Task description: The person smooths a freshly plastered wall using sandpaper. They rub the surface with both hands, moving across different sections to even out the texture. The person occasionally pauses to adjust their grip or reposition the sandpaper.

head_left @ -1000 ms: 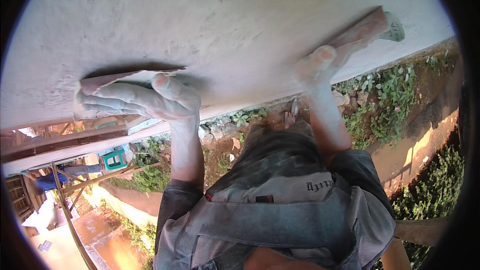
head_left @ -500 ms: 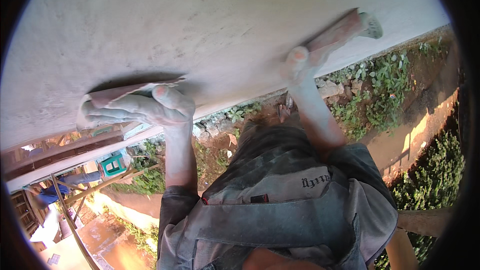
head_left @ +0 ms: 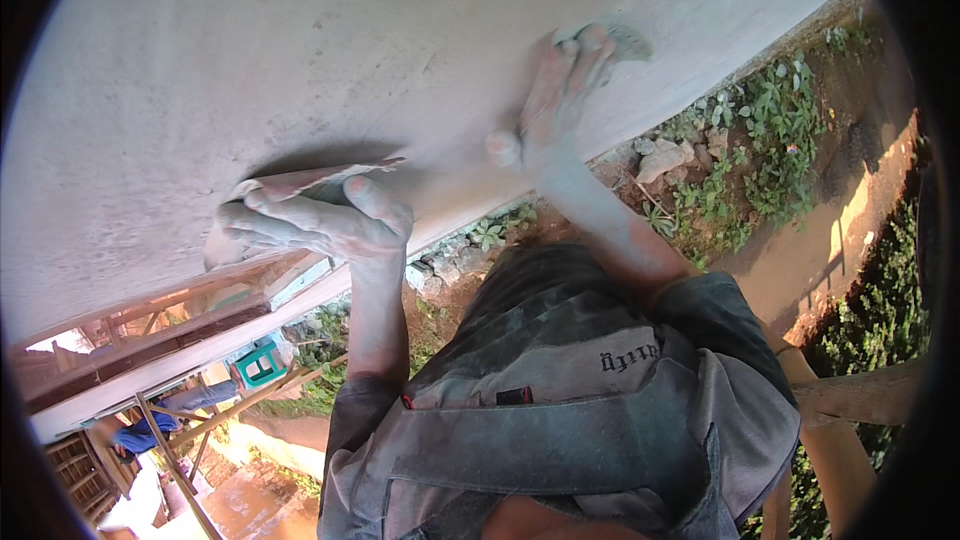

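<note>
Sheet [head_left: 305, 180], centre-left, long axis sideways, edges above your left hand [head_left: 325, 223], which grasps it; right hand [head_left: 555, 105]: cannot tell.

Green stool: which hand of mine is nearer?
Left: in the picture, your left hand is above and right of the stool; your right hand is farther right and higher.

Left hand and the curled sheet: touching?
Touching: in the head view, the left hand has its fingers lying against the curled sheet, with no gap showing.

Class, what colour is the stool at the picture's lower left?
Teal green; the stool shows in the head view.
</note>
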